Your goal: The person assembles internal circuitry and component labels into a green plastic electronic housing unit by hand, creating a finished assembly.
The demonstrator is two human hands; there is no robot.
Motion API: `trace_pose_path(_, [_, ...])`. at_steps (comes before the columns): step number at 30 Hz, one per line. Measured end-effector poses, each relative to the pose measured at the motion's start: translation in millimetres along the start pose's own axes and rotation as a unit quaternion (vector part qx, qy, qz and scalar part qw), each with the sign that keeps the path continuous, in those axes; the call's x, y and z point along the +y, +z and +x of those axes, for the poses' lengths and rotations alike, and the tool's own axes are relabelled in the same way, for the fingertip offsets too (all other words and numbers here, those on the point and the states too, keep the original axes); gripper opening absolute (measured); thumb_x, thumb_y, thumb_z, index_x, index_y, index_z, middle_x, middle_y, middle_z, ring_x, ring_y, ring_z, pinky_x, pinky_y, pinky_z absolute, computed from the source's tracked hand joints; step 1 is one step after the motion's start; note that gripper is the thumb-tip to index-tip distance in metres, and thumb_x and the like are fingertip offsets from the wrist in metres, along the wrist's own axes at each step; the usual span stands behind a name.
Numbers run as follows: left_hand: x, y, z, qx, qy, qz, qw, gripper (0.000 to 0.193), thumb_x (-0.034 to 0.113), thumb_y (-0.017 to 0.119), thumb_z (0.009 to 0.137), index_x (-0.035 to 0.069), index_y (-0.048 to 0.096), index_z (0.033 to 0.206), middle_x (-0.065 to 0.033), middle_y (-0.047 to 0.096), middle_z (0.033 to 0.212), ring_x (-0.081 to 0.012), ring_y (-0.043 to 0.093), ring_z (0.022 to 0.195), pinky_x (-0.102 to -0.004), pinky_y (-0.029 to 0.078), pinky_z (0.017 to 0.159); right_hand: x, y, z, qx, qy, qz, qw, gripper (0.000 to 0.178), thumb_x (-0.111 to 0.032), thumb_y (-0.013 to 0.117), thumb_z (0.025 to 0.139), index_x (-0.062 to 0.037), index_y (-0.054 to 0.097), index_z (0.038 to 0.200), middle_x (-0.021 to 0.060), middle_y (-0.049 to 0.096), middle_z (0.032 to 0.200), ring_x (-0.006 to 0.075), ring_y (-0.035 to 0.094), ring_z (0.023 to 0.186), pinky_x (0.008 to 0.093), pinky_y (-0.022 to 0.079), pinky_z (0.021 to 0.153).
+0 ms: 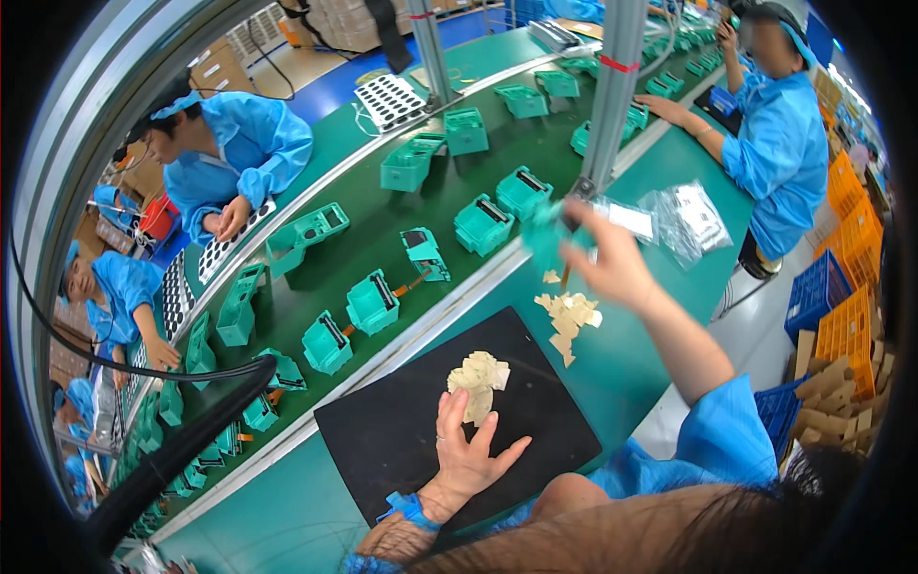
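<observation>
My left hand (469,448) lies over a black mat (382,430), fingers spread, with its fingertips at a pile of small cream-coloured paper pieces (478,378). A blue band circles that wrist. My right hand (617,263) is raised near the conveyor's edge by a metal post. Its fingers are closed on a green plastic housing (543,235), which is smeared by motion, so its details cannot be made out. Below that hand, a second scatter of cream paper pieces (571,316) rests on the green tabletop.
A conveyor (421,325) carries several green plastic housings (373,301). Plastic bags with white parts (693,220) lie beyond my right hand, near the metal post (612,105). Co-workers in blue (244,143) sit across the belt; another (779,134) is at far right. Crates (818,292) stand right.
</observation>
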State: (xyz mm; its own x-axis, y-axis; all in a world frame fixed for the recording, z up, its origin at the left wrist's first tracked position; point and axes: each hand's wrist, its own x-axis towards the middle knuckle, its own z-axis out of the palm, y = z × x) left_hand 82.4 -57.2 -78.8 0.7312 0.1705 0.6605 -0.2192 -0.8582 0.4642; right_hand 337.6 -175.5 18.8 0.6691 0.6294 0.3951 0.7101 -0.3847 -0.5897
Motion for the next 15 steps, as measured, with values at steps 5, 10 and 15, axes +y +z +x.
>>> trace_pose_path(5, [0, 4, 2, -0.029, -0.027, -0.036, 0.999, 0.056, 0.019, 0.076, 0.063, 0.010, 0.050, 0.112, -0.0195, 0.036, 0.123, -0.0377, 0.040, 0.113, -0.0509, 0.038, 0.092, 111, 25, 116, 0.138, 0.024, -0.141, 0.980, 0.048, -0.010, 0.062, 0.075, -0.0026, 0.045, 0.120, 0.0229, 0.047, 0.107, 0.0387, 0.052, 0.094, 0.0420, 0.044, 0.080])
trace_pose_path(10, [2, 1, 5, -0.026, -0.046, -0.043, 0.998, 0.037, 0.014, 0.072, 0.066, 0.009, 0.061, 0.101, -0.0147, 0.044, 0.117, -0.0348, 0.044, 0.109, -0.0456, 0.044, 0.089, 176, 56, 148, 0.037, 0.115, -0.240, 0.963, 0.051, -0.015, 0.057, 0.081, -0.0058, 0.039, 0.128, 0.0218, 0.048, 0.109, 0.0379, 0.049, 0.100, 0.0414, 0.042, 0.084])
trace_pose_path(15, [-3, -4, 9, -0.062, -0.024, -0.049, 0.997, 0.027, 0.010, 0.067, 0.066, 0.009, 0.065, 0.093, -0.0110, 0.054, 0.107, -0.0318, 0.048, 0.105, -0.0413, 0.047, 0.084, 144, 48, 139, 0.175, -0.058, -0.258, 0.949, 0.050, -0.019, 0.061, 0.078, -0.0050, 0.044, 0.122, 0.0210, 0.048, 0.116, 0.0391, 0.047, 0.105, 0.0432, 0.040, 0.089])
